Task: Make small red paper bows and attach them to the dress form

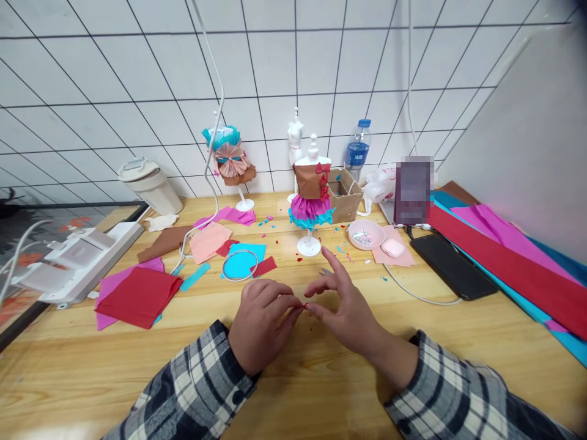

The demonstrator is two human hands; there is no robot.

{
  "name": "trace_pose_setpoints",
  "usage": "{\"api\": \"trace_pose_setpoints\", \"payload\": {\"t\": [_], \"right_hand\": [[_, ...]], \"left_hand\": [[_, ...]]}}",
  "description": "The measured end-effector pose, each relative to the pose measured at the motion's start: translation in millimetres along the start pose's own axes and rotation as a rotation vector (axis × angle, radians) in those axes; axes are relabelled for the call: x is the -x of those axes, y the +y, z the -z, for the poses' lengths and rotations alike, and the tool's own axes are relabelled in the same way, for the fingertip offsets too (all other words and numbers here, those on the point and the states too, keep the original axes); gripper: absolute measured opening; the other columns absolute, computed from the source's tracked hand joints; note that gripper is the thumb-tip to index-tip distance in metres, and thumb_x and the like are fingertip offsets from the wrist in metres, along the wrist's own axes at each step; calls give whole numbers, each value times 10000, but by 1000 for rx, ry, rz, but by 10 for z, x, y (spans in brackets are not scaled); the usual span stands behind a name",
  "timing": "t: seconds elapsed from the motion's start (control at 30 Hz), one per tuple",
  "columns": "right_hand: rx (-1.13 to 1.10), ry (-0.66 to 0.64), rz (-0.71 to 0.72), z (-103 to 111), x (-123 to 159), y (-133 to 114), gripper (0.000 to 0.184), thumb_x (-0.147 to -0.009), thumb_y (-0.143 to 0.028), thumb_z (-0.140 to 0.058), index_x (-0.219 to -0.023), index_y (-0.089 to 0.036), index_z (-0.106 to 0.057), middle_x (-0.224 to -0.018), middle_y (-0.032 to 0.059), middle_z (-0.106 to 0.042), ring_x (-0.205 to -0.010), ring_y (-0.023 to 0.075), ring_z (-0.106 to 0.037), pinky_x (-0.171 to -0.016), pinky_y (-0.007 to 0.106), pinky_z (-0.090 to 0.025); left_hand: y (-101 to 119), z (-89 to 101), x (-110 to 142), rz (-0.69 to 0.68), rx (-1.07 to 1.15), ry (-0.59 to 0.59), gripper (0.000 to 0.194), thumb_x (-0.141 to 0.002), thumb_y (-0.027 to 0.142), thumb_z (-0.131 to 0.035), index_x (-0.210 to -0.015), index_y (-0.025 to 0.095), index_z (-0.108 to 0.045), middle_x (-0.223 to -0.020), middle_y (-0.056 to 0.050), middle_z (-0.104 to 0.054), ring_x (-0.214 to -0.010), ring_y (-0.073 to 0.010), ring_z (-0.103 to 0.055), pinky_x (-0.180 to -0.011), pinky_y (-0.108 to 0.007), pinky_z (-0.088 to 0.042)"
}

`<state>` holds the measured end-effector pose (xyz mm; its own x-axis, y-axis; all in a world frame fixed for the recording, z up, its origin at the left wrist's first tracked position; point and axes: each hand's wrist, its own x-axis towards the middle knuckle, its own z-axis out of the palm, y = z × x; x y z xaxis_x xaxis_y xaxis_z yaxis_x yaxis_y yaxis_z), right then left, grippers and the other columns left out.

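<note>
My left hand (266, 321) is closed in a pinch on a tiny red scrap of crepe paper (304, 305), mostly hidden by the fingertips. Beside it, my right hand (348, 315) has its thumb tip at the scrap, while its other fingers are raised apart from the thumb. Just beyond the hands stands a small white dress form (309, 245) wearing a brown bodice (307, 182) with red trim down one side and a magenta skirt (309, 208) edged in turquoise. Scissor tips (325, 271) show partly behind my right hand.
Red paper (140, 296), turquoise paper (247, 252) and a wire ring (224, 269) lie left. A second dressed form (233, 162), box (346, 198) and bottle (358, 150) stand behind. Right are a pink dish (367, 235), phone (452, 266) and long paper strips (509, 256).
</note>
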<state>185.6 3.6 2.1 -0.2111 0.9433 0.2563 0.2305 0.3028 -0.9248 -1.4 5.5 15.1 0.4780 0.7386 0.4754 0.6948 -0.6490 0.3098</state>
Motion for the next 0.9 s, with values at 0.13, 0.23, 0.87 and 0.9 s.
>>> {"api": "trace_pose_setpoints", "payload": {"t": [0.13,0.23,0.87,0.9], "right_hand": [[37,20,-15,-3,-1,0,840,-802,-185,-624,-1466,-269,-115,-788,-28,-656,-732,157,-563,-793,354,-464],[48,102,28,2,13,-7,814,-811,-202,-633,-1456,-280,-143,-789,-35,-664,-720,154,-560,-812,366,-465],[138,-9,277,64,104,-132,451,-801,-239,-618,-1236,-262,-500,-1143,57,-584,-1071,229,-522,-972,429,-400],[147,-14,282,79,103,-153,380,-806,-248,-599,-1182,-249,-545,-1219,70,-535,-1138,243,-485,-997,432,-379]], "left_hand": [[34,34,2,33,87,57,58,-818,223,-616,-868,227,-645,-858,-31,-657,-846,-186,-558,-809,-361,-398],[52,59,7,109,204,69,303,-753,305,-698,-1022,202,-604,-937,-57,-637,-902,-205,-561,-820,-362,-427],[56,172,-20,-78,-50,288,166,-717,158,-731,-789,304,-698,-756,32,-688,-786,-171,-571,-826,-386,-354],[43,183,-21,-101,-76,298,171,-710,162,-739,-783,311,-698,-748,39,-689,-773,-166,-569,-833,-385,-346]]}}
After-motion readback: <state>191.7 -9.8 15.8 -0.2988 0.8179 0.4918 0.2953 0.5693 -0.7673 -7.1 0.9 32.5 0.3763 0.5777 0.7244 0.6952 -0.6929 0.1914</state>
